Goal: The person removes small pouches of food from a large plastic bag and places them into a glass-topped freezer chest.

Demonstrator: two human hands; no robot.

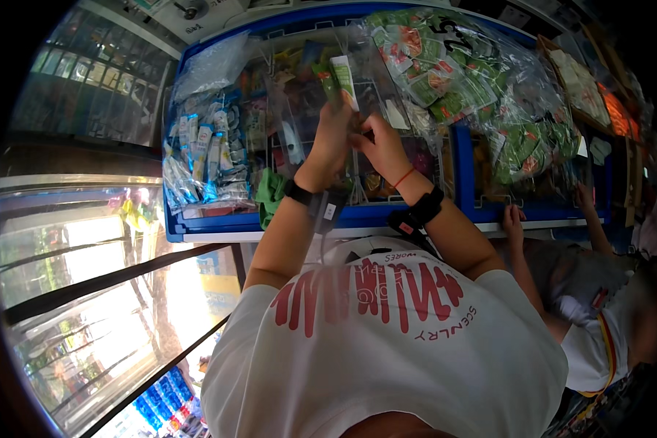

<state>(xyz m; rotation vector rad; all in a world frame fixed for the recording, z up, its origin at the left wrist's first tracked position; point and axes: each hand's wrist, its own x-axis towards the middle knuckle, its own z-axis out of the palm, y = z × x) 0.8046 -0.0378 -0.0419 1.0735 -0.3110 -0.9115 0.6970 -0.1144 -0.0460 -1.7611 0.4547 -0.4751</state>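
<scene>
My left hand (334,128) is closed around the lower ends of a few slim green and white printed packets (342,76), which point away from me. Close beside it, my right hand (376,139) has its fingers bent, with thumb and fingertips by the left hand; whether they pinch anything is too small to tell. Both hands are above a glass-topped chest freezer with a blue frame (241,222). A large clear plastic bag (443,60) of green and red packets lies to the right of them. To the left is a clear bag of blue and white stick packets (202,148).
A green cloth (271,194) hangs at the freezer's near edge by my left forearm. At the right, another person's hands (514,219) rest near that edge. An open cardboard box (572,82) stands at the far right. Windows line the left side.
</scene>
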